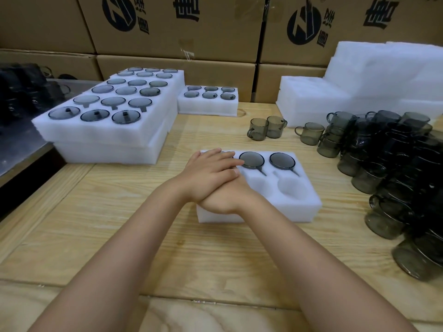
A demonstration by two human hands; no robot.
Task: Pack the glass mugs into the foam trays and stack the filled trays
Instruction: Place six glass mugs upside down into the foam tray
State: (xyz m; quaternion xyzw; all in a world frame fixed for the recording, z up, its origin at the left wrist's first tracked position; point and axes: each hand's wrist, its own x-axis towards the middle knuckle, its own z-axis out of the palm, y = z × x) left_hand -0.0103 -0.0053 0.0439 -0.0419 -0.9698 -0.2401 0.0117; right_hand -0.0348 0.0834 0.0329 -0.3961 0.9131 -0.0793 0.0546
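Left grip [211, 172] lies flat across right grip [221, 200], the two crossed on the left end of the foam tray [287, 212]. I see the left's fingers straight and released, tips reaching the far-left pocket, where a dark rim peeks out. The right's fingers are hidden underneath, so I cannot tell whether it is clenched.

The tray sits mid-surface [143, 236], its long axis running left to right. In the far row, the middle mug [252, 160] and the right mug [282, 161] are seated, handles in their slots pointing toward me and slightly right. The near-middle and near-right pockets are bare hollows.

Loose mugs [395, 164] are heaped at the right, and filled trays [103, 130] are stacked far left.
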